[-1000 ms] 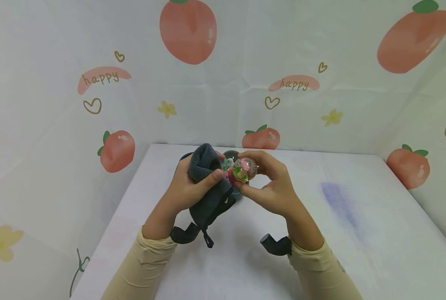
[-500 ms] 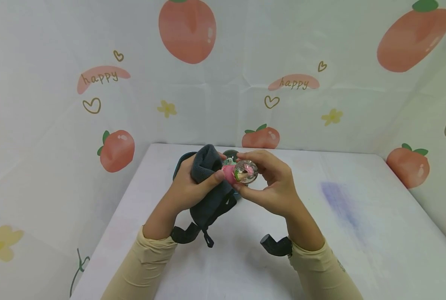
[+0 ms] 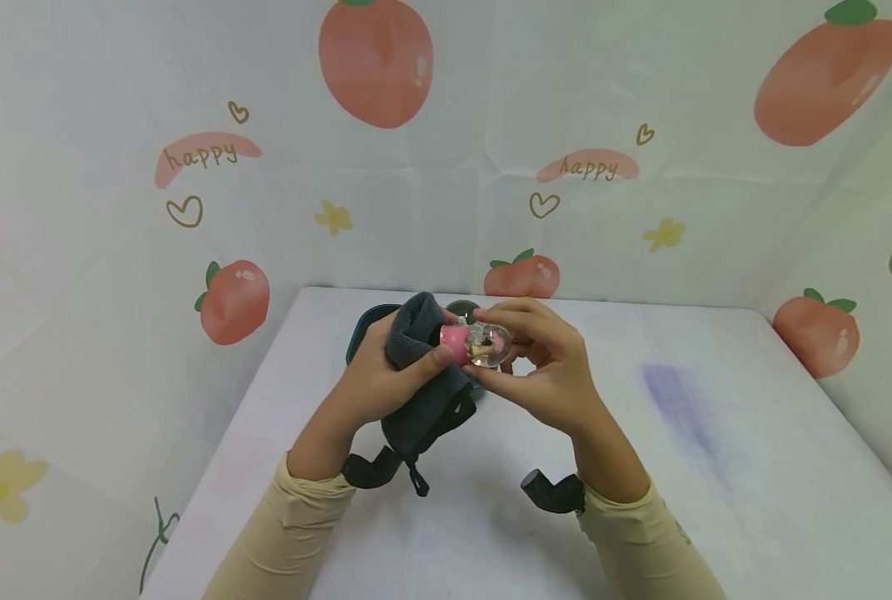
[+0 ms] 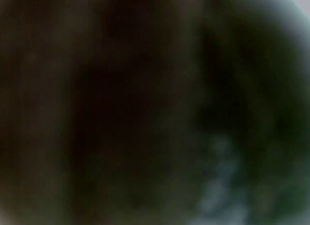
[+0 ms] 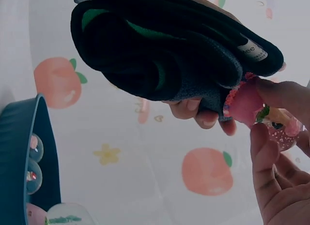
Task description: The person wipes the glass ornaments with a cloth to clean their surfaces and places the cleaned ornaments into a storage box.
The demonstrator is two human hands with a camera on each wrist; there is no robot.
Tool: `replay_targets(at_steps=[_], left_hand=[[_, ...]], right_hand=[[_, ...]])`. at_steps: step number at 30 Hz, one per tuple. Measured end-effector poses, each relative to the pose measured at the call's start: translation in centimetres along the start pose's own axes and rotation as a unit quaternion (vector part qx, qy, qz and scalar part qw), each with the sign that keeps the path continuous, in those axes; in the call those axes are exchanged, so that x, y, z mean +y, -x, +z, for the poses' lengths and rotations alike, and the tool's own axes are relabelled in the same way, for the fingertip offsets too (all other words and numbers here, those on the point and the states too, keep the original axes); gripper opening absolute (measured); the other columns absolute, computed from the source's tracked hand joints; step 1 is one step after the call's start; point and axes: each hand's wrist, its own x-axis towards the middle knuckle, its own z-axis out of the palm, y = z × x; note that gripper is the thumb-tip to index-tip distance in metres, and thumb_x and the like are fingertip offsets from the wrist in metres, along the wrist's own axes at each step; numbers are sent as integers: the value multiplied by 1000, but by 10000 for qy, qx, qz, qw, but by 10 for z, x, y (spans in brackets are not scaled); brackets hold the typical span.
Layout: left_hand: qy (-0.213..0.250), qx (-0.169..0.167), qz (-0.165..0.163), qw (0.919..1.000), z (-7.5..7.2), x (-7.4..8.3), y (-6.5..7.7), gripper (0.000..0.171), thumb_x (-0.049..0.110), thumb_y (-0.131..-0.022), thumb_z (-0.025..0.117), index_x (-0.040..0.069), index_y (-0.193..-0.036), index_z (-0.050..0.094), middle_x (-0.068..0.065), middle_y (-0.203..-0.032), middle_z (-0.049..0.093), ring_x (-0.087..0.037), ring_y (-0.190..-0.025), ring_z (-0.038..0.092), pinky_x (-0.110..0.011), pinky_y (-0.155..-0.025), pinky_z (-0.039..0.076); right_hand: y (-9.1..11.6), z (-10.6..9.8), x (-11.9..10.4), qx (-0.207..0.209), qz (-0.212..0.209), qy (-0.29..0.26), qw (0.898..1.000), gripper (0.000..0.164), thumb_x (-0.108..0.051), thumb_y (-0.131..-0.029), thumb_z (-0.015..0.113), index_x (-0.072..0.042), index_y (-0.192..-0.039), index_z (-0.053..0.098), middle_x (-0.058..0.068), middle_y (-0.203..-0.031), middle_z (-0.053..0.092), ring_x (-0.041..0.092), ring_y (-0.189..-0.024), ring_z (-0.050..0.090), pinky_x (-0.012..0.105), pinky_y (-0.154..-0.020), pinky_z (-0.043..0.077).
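Note:
In the head view my left hand [image 3: 374, 379] grips a folded dark grey cloth [image 3: 423, 408], its thumb near the pink base of a small snow globe [image 3: 489, 344]. My right hand [image 3: 543, 362] pinches that globe between thumb and fingers. The globe lies on its side in the air, clear dome to the right, base against the cloth. In the right wrist view the cloth [image 5: 193, 55] shows a white label, and the pink base [image 5: 244, 105] touches its edge. Fingers of the left hand show under the cloth. The left wrist view is too dark and blurred to read.
A dark blue bin [image 3: 358, 329] stands behind the left hand, partly hidden. Small globes [image 5: 34, 176] sit inside it in the right wrist view. Another clear globe [image 3: 461, 312] stands behind the hands, mostly covered. The white table [image 3: 716, 400] extends to the right.
The held snow globe has turned from dome towards the head camera to sideways, its base now pointing left. The cloth and left hand have shifted slightly right, uncovering more of the bin.

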Motion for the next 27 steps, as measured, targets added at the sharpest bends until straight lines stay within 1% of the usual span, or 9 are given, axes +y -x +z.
replay_targets(at_steps=[6, 8, 10, 13, 15, 17, 22, 24, 27], left_hand=[[-35, 33, 46, 10000, 0, -1, 0, 70, 71, -92, 69, 11, -129, 70, -8, -113, 72, -21, -99, 69, -32, -86, 60], [-54, 49, 28, 10000, 0, 0, 0, 72, 73, -91, 69, 11, -128, 70, -8, -112, 72, -20, -98, 69, -32, -86, 59], [-61, 58, -8, 10000, 0, 0, 0, 74, 74, -91, 68, 11, -128, 70, -8, -112, 73, -20, -98, 69, -32, -86, 60], [-70, 65, -34, 9999, 0, 0, 0, 75, 74, -91, 68, 10, -128, 70, -8, -111, 73, -21, -98, 70, -32, -86, 59], [-71, 56, -77, 9999, 0, 0, 0, 76, 75, -90, 69, 9, -128, 69, -8, -110, 72, -21, -97, 69, -32, -85, 60], [-61, 43, -102, 9999, 0, 0, 0, 76, 74, -91, 69, 8, -128, 69, -8, -107, 72, -21, -96, 69, -33, -84, 60], [-57, 30, -99, 9999, -1, -1, 0, 73, 73, -91, 69, 9, -127, 69, -7, -105, 71, -21, -94, 70, -33, -81, 61], [-73, 34, -75, 9999, -1, -2, -1, 70, 73, -92, 68, 11, -126, 70, -7, -104, 71, -20, -93, 70, -33, -81, 61], [-49, 64, 19, 10000, 0, -2, 0, 68, 70, -94, 68, 9, -125, 70, -7, -103, 71, -19, -92, 70, -32, -80, 61]], right_hand=[[0, 0, -1, -170, 99, -259, 9995, 57, 20, -70, 86, 10, -124, 71, 24, -117, 67, 16, -91, 66, 22, -72, 62], [0, 0, -1, -245, 142, -412, 9987, 52, 17, -76, 83, 10, -126, 70, 26, -117, 66, 17, -93, 65, 23, -75, 62], [0, -1, -1, -292, 176, -501, 9982, 44, 10, -84, 81, 10, -127, 70, 27, -117, 65, 17, -94, 64, 22, -76, 62], [0, -1, 0, -293, 230, -521, 9979, 37, -4, -95, 78, 9, -129, 70, 23, -118, 67, 17, -95, 63, 21, -78, 61], [1, -1, 0, -293, 259, -442, 9983, 36, -10, -98, 77, 8, -129, 70, 20, -120, 68, 16, -95, 63, 21, -79, 61], [1, -1, 0, -332, 287, -381, 9983, 36, -8, -97, 78, 7, -129, 71, 18, -121, 68, 16, -95, 64, 23, -80, 62], [2, -1, 0, -485, 366, -341, 9976, 40, 4, -91, 79, 10, -129, 69, 22, -122, 66, 17, -95, 67, 24, -83, 63], [2, -1, -1, -505, 377, -387, 9973, 42, 5, -90, 80, 11, -129, 67, 21, -123, 67, 17, -93, 68, 25, -82, 63], [1, -1, -1, -504, 388, -491, 9968, 45, 5, -89, 81, 13, -129, 65, 17, -123, 69, 17, -89, 71, 27, -80, 64]])
